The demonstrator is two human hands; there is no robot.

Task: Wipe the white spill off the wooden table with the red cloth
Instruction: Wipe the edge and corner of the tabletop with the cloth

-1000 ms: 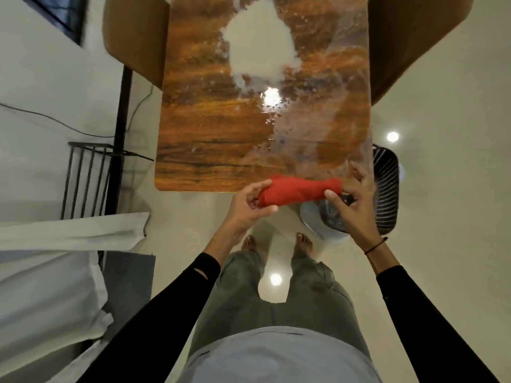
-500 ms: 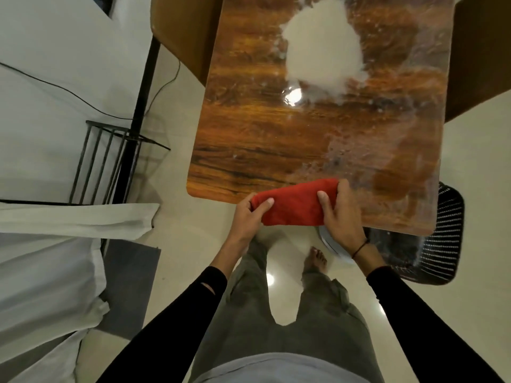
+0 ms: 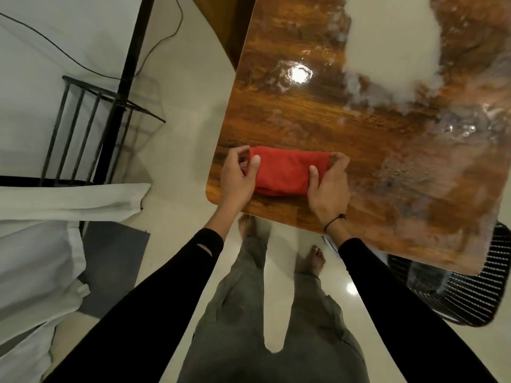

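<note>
The fingers (image 3: pixel 338 158) of both hands are curling round the short ends of the folded cloth (image 3: pixel 287 172), thumbs lying on top of it and fingertips hooking over its far edge, so each hand is gripping one end. The table (image 3: pixel 304 117) is filling the upper right of the view, its glossy wooden top reflecting a ceiling light, with a rounded near corner just left of the cloth. The spill (image 3: pixel 392 42) is spreading as a broad white patch over the far part of the table, with thinner smears trailing toward the right side, well apart from the cloth. The cloth is lying flat on the near left part of the tabletop, close to the near edge. The left hand (image 3: pixel 237 178) is holding its left end and the right hand (image 3: pixel 329 186), wearing a thin dark wrist cord, is holding its right end.
</note>
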